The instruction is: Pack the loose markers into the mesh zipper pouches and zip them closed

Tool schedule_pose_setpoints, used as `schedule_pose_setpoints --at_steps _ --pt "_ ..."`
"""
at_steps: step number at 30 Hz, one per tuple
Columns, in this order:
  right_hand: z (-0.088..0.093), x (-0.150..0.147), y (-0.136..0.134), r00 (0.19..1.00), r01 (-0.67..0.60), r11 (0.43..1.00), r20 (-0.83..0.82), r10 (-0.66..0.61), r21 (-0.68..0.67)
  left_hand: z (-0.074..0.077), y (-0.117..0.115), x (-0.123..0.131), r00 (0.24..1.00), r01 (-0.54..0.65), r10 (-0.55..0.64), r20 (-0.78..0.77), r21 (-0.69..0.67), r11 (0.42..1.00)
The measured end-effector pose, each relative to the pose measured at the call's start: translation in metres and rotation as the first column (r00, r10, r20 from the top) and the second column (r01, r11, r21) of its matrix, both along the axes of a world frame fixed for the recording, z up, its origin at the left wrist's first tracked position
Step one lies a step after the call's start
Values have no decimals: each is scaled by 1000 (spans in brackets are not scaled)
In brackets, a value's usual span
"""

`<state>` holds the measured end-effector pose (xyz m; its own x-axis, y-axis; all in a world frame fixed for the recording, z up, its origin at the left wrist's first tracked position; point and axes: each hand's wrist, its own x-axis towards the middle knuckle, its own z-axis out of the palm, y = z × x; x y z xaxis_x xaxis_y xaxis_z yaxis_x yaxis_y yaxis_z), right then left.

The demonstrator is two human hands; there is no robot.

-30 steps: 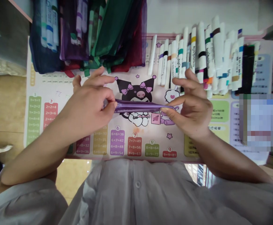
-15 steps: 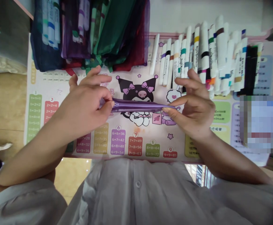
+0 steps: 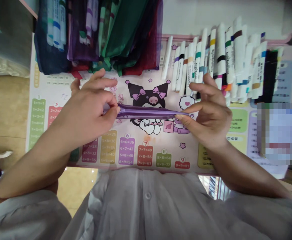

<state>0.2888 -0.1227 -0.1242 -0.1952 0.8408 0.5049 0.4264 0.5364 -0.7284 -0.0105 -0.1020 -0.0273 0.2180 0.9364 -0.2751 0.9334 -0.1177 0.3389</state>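
A purple zippered pouch point(image 3: 148, 112) is stretched edge-up between my two hands, above the cartoon figure on the printed mat. My left hand point(image 3: 93, 106) pinches its left end beside the zipper pull, thumb against forefinger, with the other fingers raised. At the right end, the thumb and forefinger of my right hand point(image 3: 208, 113) pinch the pouch's tip. The zipper line runs along the top of the pouch between them. What is inside the pouch cannot be seen.
Mesh bags point(image 3: 83, 43) in blue, purple, green and red, some with markers inside, lie at the back left. Several loose white markers point(image 3: 221, 50) lie at the back right. The mat point(image 3: 135, 80) covers the table. A blurred patch is at the far right.
The whole view has shifted slightly, with the bags and markers appearing a little further right. Both hands keep their pinch on the pouch; my left hand sits slightly further left along it.
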Motion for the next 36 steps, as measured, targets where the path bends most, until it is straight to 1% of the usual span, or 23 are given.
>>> schedule_pose_setpoints --at_steps 6,10,22,29,36 --pt "-1 1 0 1000 -3 1000 10 3 14 -6 -4 -11 995 55 -63 83 91 994" --pt "-1 1 0 1000 2 1000 22 -3 15 -8 -5 -14 992 73 -85 96 119 990" --pt "0 1 0 1000 -15 1000 16 15 8 -8 -8 -23 994 52 -65 86 149 987" --pt "-4 5 1 997 -70 997 13 70 40 -9 -8 -27 993 65 -79 82 162 985" --pt "-4 5 2 997 -79 996 10 79 37 -9 -9 -31 996 32 -44 79 147 989"
